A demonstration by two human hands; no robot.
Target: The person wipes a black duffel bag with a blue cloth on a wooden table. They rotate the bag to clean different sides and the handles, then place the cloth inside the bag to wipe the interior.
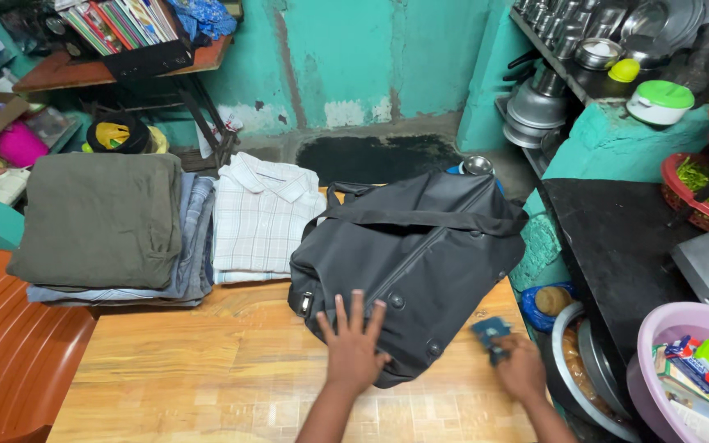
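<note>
A black duffel bag lies zipped on the wooden table, straps across its top. My left hand rests flat on the bag's near end with fingers spread. My right hand is beside the bag's near right corner, closed around a small blue object. To the left of the bag lie a folded white checked shirt and a pile of folded clothes topped by an olive-grey garment.
An orange plastic chair stands at the left. A black counter runs along the right, with a pink tub of packets and metal pots on shelves. Books sit on a back shelf.
</note>
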